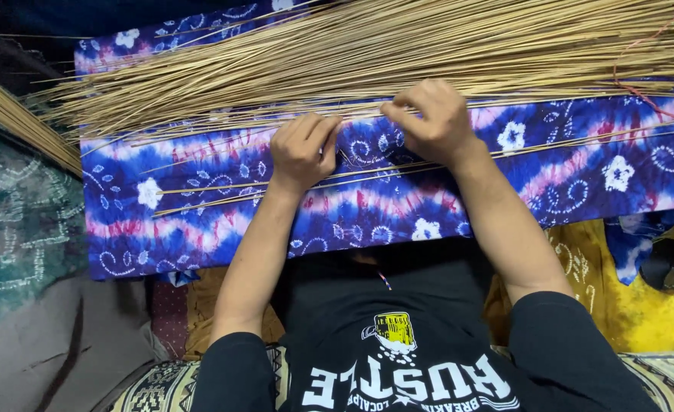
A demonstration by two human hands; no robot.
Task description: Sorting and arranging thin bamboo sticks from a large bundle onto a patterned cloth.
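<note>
Thin straw sticks (367,53) lie fanned across the blue patterned cloth (200,206). Left hand (303,149) is curled shut, pinching a few sticks; right hand (428,118) is closed too, fingertips gripping strands beside it.

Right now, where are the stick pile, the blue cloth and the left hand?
Stick pile (398,53), head view, middle of bundle.
Blue cloth (200,221), head view, bare patterned part.
Left hand (303,152), head view, back of hand.
</note>
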